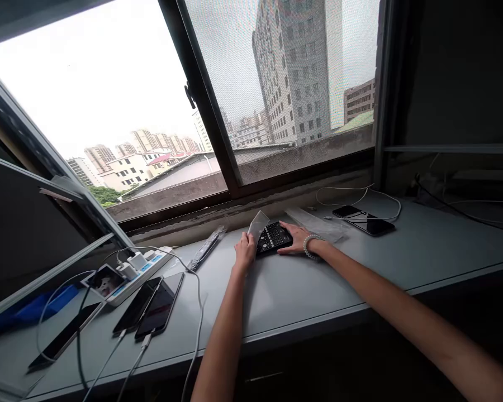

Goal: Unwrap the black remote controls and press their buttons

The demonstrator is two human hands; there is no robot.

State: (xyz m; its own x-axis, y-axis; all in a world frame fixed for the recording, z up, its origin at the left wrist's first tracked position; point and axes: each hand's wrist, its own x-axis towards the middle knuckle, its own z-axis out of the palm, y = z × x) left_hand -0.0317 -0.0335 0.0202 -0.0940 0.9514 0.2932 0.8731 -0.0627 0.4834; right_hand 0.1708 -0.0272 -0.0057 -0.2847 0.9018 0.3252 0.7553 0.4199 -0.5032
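Note:
A black remote control point(272, 239) with light buttons lies on the grey windowsill ledge point(310, 285) near the window. My left hand point(245, 251) grips a clear plastic sleeve point(256, 224) at the remote's left end, fingers closed on it. My right hand point(295, 237), with a bead bracelet at the wrist, rests on the remote's right end with fingers curled over it.
Two phones point(364, 220) with a white cable lie at the right. A second sleeved remote point(206, 250) lies left of my hands. A power strip point(138, 271) with chargers and several phones point(157, 306) on cables sit at the left. Another clear bag point(318, 225) lies behind my right hand.

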